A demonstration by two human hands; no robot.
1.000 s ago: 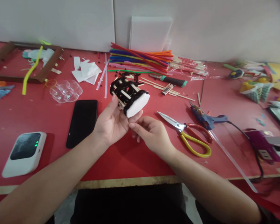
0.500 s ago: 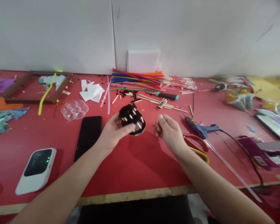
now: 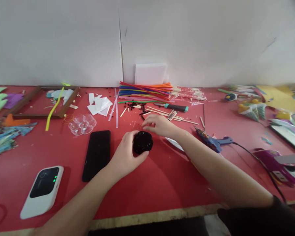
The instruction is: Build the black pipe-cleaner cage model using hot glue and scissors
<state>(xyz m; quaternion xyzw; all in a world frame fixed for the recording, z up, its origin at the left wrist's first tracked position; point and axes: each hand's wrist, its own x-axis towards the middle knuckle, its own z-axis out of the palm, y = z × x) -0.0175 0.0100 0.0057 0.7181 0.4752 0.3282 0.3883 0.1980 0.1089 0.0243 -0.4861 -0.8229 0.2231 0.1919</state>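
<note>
My left hand is wrapped around a small black round piece, holding it above the red table with its dark side facing me. Thumb and fingers grip it from the left and below. My right hand hovers just beyond and to the right of the piece, fingers curled in toward the thumb; whether anything small is pinched there cannot be made out. Beyond the hands lie thin wooden sticks, black scraps and a tool with a black and teal handle.
A black phone and a white device lie on the left. On the right are a blue glue gun with its cord and a purple tool. Coloured pipe cleaners lie along the wall, near a clear plastic palette.
My right hand has moved left and away from me, close to the black piece. My left hand has turned the piece, hiding the pale pegs and disc seen before. The view has tilted slightly upward.
</note>
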